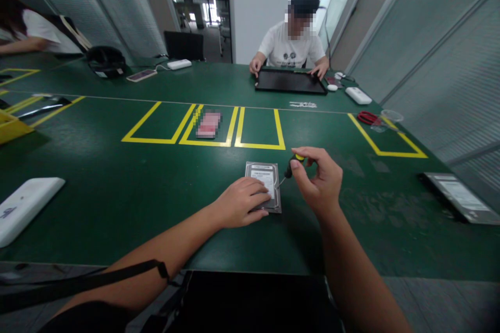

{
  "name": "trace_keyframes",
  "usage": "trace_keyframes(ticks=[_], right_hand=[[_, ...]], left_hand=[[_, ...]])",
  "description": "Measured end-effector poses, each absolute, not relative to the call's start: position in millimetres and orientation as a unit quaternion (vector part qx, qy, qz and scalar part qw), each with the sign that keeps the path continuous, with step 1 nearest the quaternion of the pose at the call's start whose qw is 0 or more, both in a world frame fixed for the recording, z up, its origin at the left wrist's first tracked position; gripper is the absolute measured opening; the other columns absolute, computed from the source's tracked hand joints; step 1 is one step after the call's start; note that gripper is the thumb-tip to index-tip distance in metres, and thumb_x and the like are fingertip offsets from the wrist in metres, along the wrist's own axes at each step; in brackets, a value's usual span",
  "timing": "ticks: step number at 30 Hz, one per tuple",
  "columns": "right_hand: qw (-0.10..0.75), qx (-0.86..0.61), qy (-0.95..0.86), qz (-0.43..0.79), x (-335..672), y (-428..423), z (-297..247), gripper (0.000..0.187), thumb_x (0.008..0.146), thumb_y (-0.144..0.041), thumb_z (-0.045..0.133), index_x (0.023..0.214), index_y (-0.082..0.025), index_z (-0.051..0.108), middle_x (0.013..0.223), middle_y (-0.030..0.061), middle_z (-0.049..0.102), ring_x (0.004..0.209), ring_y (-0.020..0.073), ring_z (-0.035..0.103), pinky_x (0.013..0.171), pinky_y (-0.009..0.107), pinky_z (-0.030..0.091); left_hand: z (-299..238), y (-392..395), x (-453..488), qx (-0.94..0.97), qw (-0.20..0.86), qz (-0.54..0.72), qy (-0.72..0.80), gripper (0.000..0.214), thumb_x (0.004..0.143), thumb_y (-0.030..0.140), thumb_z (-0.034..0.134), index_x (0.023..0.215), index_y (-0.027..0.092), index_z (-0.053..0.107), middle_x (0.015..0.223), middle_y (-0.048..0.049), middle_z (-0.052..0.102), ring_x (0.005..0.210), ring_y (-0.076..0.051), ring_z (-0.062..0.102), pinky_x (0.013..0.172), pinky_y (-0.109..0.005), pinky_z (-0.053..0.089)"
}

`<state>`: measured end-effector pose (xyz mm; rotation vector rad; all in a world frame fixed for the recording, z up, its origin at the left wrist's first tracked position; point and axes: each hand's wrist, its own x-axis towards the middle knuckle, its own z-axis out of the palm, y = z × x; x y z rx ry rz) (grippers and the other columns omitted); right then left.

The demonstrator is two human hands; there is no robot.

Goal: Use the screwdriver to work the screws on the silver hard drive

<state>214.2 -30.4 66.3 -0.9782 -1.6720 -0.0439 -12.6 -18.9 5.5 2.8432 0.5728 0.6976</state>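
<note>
A silver hard drive (262,167) with a white label lies flat on the green table in front of me. My left hand (246,200) rests across its lower left part, fingers stretched out over the label and thumb by the near edge. In my right hand (318,177) is a small screwdriver (289,170) with a black and yellow handle, pinched between thumb and fingers. Its thin shaft slants down to the drive's right edge; whether the tip sits in a screw is too small to tell.
Yellow tape (260,145) marks rectangles beyond the drive; one holds a pink blurred object (209,125). Another drive-like unit (459,197) lies right, a white device (29,205) left. Across the table, a person (291,44) handles a black panel (291,81). Red-handled tool (367,117) lies at right.
</note>
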Motion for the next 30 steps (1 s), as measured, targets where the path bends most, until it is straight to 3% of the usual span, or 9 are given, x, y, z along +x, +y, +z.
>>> trace_keyframes(ticks=[4,8,13,19,30], right_hand=[[0.565,-0.408,-0.716,-0.050,213.5,-29.0,68.5,0.016,0.088,-0.025,0.072,0.099,-0.018,0.063,0.095,0.0041,0.064,0.088,0.0163,0.061,0.068,0.029,0.046],[0.563,-0.420,-0.711,-0.035,213.6,-30.7,69.2,0.010,0.091,-0.022,0.063,0.100,-0.018,0.064,0.095,0.0040,0.065,0.085,0.0157,0.061,0.070,0.030,0.048],[0.563,-0.420,-0.712,-0.010,214.6,-33.2,68.6,0.015,0.092,-0.021,0.058,0.105,-0.018,0.066,0.102,0.0044,0.068,0.086,0.0160,0.063,0.072,0.032,0.050],[0.562,-0.408,-0.719,0.032,215.7,-34.6,67.6,0.023,0.097,-0.018,0.050,0.111,-0.019,0.068,0.109,0.0043,0.068,0.099,0.0173,0.064,0.085,0.035,0.052],[0.574,-0.400,-0.715,0.017,214.7,-30.4,69.7,0.010,0.092,-0.025,0.065,0.099,-0.019,0.064,0.091,0.0027,0.061,0.075,0.0131,0.055,0.068,0.029,0.045]], left_hand=[[6.0,-18.7,-12.4,0.951,0.077,0.231,0.191,0.037,0.096,0.042,0.055,0.122,0.017,0.064,0.118,-0.0124,0.067,0.115,-0.028,0.061,0.102,-0.047,0.048],[6.6,-18.5,-12.0,0.951,0.075,0.232,0.188,0.038,0.097,0.043,0.054,0.122,0.017,0.064,0.117,-0.0123,0.067,0.114,-0.028,0.061,0.101,-0.046,0.048],[6.3,-19.0,-12.3,0.951,0.074,0.231,0.191,0.038,0.097,0.043,0.054,0.122,0.017,0.064,0.117,-0.0125,0.067,0.114,-0.027,0.061,0.101,-0.046,0.047],[4.8,-18.7,-12.5,0.952,0.075,0.228,0.191,0.038,0.096,0.043,0.055,0.122,0.016,0.064,0.118,-0.0118,0.067,0.115,-0.027,0.061,0.102,-0.046,0.047],[4.5,-19.7,-13.2,0.951,0.079,0.225,0.194,0.038,0.096,0.043,0.055,0.123,0.017,0.063,0.119,-0.0120,0.067,0.116,-0.028,0.060,0.102,-0.046,0.047]])
